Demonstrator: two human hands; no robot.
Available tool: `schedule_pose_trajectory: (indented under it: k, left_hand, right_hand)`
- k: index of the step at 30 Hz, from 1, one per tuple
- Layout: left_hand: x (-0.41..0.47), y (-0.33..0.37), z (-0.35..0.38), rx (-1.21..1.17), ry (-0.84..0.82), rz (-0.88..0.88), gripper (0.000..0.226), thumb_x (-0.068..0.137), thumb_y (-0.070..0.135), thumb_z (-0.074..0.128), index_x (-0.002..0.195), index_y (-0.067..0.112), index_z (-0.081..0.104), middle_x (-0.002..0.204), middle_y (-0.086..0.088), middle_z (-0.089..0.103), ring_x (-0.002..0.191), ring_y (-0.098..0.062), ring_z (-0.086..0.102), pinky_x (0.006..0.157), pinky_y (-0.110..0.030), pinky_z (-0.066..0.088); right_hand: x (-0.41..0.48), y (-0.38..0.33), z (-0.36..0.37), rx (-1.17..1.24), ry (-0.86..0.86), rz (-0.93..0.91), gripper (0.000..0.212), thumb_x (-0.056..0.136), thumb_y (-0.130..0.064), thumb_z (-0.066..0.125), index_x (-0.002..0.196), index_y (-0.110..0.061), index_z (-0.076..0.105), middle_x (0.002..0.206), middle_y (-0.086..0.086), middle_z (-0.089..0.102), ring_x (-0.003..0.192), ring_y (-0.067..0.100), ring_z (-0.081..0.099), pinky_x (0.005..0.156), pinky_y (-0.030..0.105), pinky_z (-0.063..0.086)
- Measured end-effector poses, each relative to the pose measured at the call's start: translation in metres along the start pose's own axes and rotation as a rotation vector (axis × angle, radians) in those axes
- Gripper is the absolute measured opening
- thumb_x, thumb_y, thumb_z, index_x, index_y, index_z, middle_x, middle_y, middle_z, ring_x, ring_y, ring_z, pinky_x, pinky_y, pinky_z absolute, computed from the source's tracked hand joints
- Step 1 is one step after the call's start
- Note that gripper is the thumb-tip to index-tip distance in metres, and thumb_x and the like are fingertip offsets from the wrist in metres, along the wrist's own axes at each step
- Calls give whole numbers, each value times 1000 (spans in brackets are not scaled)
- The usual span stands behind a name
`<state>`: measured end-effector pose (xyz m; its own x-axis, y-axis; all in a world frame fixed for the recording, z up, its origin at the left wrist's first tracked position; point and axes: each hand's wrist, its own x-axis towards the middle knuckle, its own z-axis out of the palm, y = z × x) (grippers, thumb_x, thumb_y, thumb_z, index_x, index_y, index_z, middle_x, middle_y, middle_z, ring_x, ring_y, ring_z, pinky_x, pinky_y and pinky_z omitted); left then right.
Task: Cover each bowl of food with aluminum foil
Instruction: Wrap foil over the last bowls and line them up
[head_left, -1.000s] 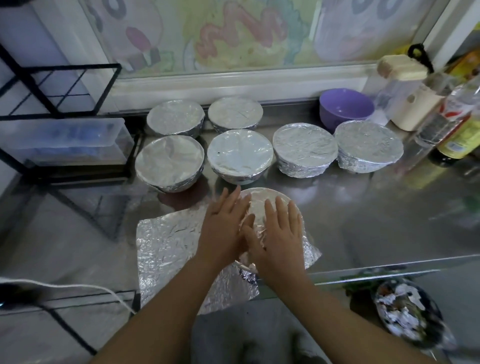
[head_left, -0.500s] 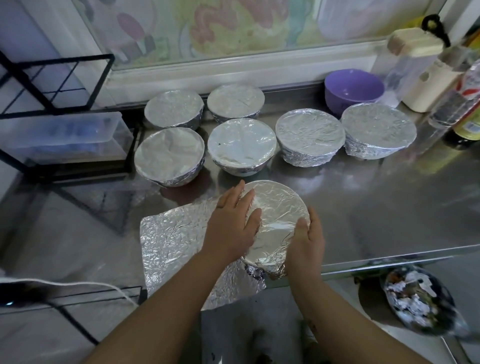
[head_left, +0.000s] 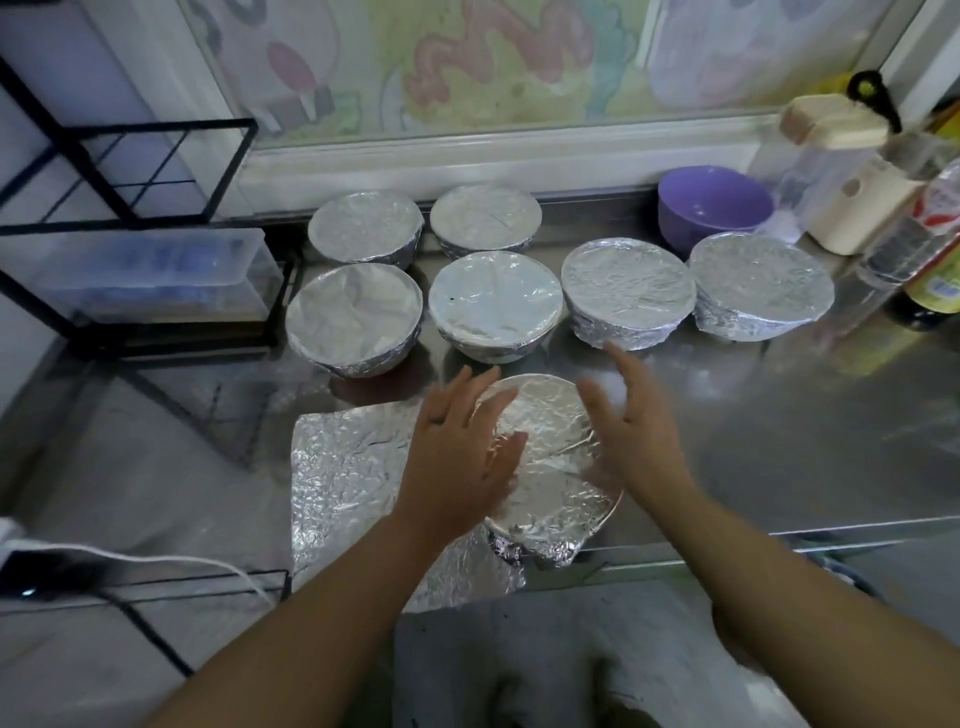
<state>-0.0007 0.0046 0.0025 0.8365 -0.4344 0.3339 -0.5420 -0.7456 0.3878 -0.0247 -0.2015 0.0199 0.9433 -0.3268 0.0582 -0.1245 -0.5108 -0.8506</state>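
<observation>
A foil-covered bowl (head_left: 550, 467) sits near the front edge of the steel counter (head_left: 779, 441). My left hand (head_left: 462, 447) lies over its left side with fingers spread and straight. My right hand (head_left: 634, 426) hovers at its right side, fingers straight and blurred by motion. Neither hand grips anything. A loose crinkled foil sheet (head_left: 348, 478) lies flat to the bowl's left, partly under it. Several more foil-covered bowls (head_left: 493, 306) stand in two rows behind.
An uncovered purple bowl (head_left: 714, 205) stands at the back right, beside a cream container (head_left: 852, 208) and bottles (head_left: 930, 260). A black wire rack (head_left: 130, 208) with a clear plastic box occupies the left. A white cable (head_left: 156, 561) runs at the lower left.
Both hands have lifted off the bowl's foil rim. The right hand moved up from the bowl's front right edge and opened; the left hand's fingers spread.
</observation>
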Motion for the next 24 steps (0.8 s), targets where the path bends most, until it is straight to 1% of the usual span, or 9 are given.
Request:
schedule_pose_trajectory:
  k: [1,3,5,7,9,13,18,22,24]
  left_hand:
    - [-9,1,-2,31,25,90,53,101,54,34,137,21,56,151,-1,46,146,-22,33,119,-53,22]
    - [-30,5,1,97,3,243,62,95,65,44,137,21,57,150,-2,48,146,-24,34,117,-60,22]
    - [-46,9,9,138,-29,286,77,86,75,50,140,20,57,151,-2,48,146,-26,34,116,-64,20]
    - [-53,13,18,162,-14,274,82,83,78,53,139,18,58,150,-3,49,145,-26,36,116,-64,21]
    - [-53,13,23,169,10,252,82,83,78,52,137,17,59,148,-4,51,144,-26,38,115,-62,26]
    - [-50,8,32,191,68,279,83,85,80,46,136,15,61,145,-6,54,140,-27,44,113,-58,33]
    - [-48,5,41,156,191,321,81,80,81,52,127,18,69,135,-2,63,130,-24,55,108,-52,40]
    - [-47,4,45,135,260,347,77,79,81,52,123,20,71,127,0,67,123,-22,59,106,-49,42]
    - [-47,3,45,140,269,346,77,78,81,54,124,21,69,126,-2,67,122,-23,58,107,-50,42]
  right_hand:
    - [13,-6,3,-138,-132,-102,62,99,-46,57,152,-18,44,155,0,43,144,17,37,119,41,31]
    - [32,-14,16,-392,-353,-249,66,100,-56,51,154,-21,42,161,5,38,148,25,32,121,46,28]
    - [42,-15,28,-550,-483,-303,72,97,-65,41,158,-26,34,163,3,34,150,28,29,121,47,27]
    - [45,-11,39,-669,-546,-294,72,99,-67,37,160,-31,26,165,0,31,150,29,29,120,49,28]
    - [42,-8,44,-778,-539,-297,72,98,-70,33,160,-35,21,163,-2,31,148,29,30,118,48,28]
    - [35,-8,47,-838,-493,-302,84,88,-79,16,159,-36,21,158,-3,35,143,27,34,112,46,31]
    - [34,-6,49,-852,-463,-301,73,97,-73,27,159,-36,21,158,-4,35,142,26,34,112,45,29]
    - [30,-10,47,-846,-465,-291,88,83,-81,9,158,-36,23,157,-4,36,140,27,36,109,45,30]
    - [32,-11,47,-833,-469,-273,77,93,-76,24,158,-35,24,157,-2,36,140,28,35,111,46,30]
